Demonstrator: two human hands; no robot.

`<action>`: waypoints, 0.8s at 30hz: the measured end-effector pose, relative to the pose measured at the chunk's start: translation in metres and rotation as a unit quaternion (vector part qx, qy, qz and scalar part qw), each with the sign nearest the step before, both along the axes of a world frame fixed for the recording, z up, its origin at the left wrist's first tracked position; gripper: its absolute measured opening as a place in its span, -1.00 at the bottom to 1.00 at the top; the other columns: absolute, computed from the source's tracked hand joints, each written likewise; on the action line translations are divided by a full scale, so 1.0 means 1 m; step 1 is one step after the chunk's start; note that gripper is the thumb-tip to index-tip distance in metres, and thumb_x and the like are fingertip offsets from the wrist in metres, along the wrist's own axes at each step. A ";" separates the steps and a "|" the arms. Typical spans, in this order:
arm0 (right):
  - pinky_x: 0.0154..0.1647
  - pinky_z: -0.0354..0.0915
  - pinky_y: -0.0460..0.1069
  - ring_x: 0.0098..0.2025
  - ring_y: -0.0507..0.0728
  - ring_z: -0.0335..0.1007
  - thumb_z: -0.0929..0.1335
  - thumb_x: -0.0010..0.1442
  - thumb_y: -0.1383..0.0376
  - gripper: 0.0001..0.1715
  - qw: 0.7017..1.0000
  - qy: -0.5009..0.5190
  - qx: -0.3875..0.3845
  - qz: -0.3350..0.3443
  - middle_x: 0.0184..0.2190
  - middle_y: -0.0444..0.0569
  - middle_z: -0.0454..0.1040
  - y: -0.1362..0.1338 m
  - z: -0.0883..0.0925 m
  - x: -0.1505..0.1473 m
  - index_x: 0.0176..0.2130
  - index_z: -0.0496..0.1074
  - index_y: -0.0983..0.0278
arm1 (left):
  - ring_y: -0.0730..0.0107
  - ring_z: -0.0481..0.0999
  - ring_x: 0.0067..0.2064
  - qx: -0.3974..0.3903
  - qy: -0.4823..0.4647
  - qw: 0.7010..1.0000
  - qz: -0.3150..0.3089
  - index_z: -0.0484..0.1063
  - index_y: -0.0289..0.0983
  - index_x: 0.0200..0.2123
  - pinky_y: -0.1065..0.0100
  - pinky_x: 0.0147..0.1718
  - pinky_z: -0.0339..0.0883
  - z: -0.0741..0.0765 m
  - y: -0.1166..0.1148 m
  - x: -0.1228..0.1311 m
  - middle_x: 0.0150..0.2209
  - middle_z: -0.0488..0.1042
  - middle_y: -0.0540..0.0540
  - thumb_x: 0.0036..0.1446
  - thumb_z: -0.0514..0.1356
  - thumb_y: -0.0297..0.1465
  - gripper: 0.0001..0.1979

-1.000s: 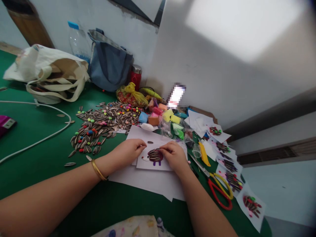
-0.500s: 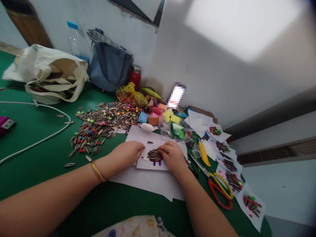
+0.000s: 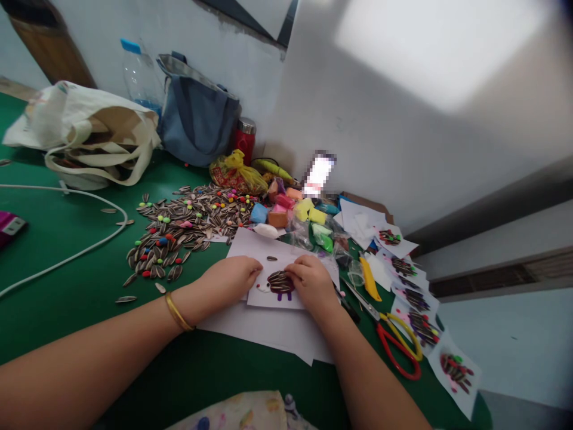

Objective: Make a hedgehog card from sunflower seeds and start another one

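Note:
A small white sheet (image 3: 259,300) carries a hedgehog picture (image 3: 281,282) with a body of striped sunflower seeds, a pale face and purple legs. At its upper right edge, my right hand (image 3: 316,286) is closed, thumb and fingertips pinched on a sunflower seed that they mostly cover. My left hand (image 3: 235,276), with a gold bangle (image 3: 178,312) at the wrist, is closed in a pinch over the sheet's left side; whatever is between its fingertips is hidden. One loose sunflower seed (image 3: 271,258) lies on the paper between both hands.
Left of the papers spreads a pile of sunflower seeds (image 3: 197,215) with coloured ones among them. Modelling clay packs (image 3: 280,218) lie behind. At right are scissors (image 3: 398,346), a yellow cutter (image 3: 369,279) and several finished seed pictures (image 3: 456,373). Bags (image 3: 197,119) stand at the back.
Almost nothing differs. Both hands stay at the hedgehog sheet in the same pinched pose, with only a very slight shift of the view.

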State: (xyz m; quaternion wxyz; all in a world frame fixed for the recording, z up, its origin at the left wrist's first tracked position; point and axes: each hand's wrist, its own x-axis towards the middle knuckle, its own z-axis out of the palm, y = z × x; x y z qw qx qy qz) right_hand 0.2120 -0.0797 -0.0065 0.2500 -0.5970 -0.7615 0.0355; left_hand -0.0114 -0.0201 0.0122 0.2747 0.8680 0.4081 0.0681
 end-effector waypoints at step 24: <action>-0.12 0.30 0.12 -0.16 0.18 0.35 0.40 0.20 0.27 -0.68 0.989 0.109 0.049 0.081 -0.22 0.01 0.45 -0.035 0.038 -0.045 -0.02 0.52 0.16 | 0.63 -0.03 -0.65 -0.554 -0.367 0.739 0.113 0.44 -0.33 -0.23 0.44 -0.66 -0.31 0.023 -0.028 0.012 -0.56 0.27 0.06 0.15 0.03 0.14 -0.38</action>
